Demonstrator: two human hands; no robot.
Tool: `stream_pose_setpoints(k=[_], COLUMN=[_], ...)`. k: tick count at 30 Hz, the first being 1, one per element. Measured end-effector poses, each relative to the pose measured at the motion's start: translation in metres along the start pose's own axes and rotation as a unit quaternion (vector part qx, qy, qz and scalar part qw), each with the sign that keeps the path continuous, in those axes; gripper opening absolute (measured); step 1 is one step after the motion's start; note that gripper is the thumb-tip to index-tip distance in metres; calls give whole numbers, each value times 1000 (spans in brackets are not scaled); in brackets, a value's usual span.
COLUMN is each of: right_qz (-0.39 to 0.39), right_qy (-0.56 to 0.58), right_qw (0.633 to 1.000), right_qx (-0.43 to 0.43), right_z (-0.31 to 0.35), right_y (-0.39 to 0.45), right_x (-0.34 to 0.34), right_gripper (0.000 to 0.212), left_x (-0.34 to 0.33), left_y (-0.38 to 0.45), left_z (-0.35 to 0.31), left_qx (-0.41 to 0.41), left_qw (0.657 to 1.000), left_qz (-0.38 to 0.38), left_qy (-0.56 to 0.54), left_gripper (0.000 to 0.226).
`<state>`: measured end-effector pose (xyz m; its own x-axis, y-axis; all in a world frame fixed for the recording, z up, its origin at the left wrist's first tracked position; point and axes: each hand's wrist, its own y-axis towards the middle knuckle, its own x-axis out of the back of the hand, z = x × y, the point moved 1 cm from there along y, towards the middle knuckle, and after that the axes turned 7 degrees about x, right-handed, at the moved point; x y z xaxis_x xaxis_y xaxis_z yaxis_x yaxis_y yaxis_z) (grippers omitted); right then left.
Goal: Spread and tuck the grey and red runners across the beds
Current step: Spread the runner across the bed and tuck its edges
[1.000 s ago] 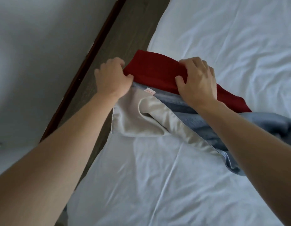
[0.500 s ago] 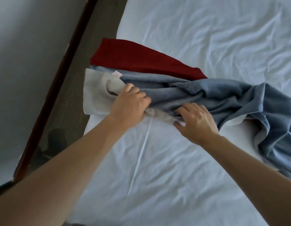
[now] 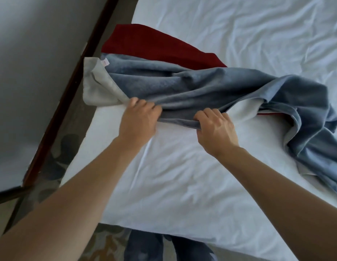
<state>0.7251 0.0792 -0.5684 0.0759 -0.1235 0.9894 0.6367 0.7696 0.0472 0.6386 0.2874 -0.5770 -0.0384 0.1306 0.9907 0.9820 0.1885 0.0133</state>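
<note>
A blue-grey runner [image 3: 201, 85] with a pale grey underside lies bunched and twisted across the white bed [image 3: 182, 176]. Its pale end hangs over the bed's left edge, and its right part piles up in folds. My left hand [image 3: 138, 117] and my right hand [image 3: 216, 129] each grip the runner's near edge, about a hand's width apart. Behind the grey runner lies a dark red runner [image 3: 145, 44], flat along the far side, with its left end at the bed's edge. A sliver of red shows under the grey folds at the right.
A narrow strip of dark floor [image 3: 73, 119] runs between the bed's left side and a pale wall [image 3: 31, 53] with a dark wooden skirting. My legs in blue trousers [image 3: 145, 247] stand at the bed's near edge on patterned carpet.
Both hands left the red runner, came back toward me and took hold of the grey runner's near edge. The grey runner now lies more pulled out along the bed.
</note>
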Motion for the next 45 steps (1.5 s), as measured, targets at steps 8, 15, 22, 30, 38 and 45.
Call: stream_pose_setpoints(k=[8, 15, 22, 30, 38, 45], right_qz=[-2, 18, 4, -54, -79, -62], right_qy=[-120, -51, -99, -2, -39, 34], right_qw=[993, 999, 994, 997, 982, 985], right_qx=[7, -8, -52, -61, -165, -156], right_z=[-55, -59, -124, -117, -176, -198], right_y=[-20, -50, -99, -132, -169, -182], right_x=[19, 18, 34, 27, 46, 74], right_gripper=[19, 21, 15, 14, 21, 20], left_x=[16, -8, -6, -14, -26, 3], left_y=[-22, 7, 1, 18, 25, 57], left_z=[42, -112, -106, -235, -182, -285], left_qx=[148, -58, 4, -122, -126, -264], left_qw=[988, 998, 999, 992, 988, 956], left_qz=[19, -5, 32, 26, 76, 58], left_qy=[42, -15, 24, -1, 36, -117], left_gripper=[11, 15, 13, 20, 18, 54])
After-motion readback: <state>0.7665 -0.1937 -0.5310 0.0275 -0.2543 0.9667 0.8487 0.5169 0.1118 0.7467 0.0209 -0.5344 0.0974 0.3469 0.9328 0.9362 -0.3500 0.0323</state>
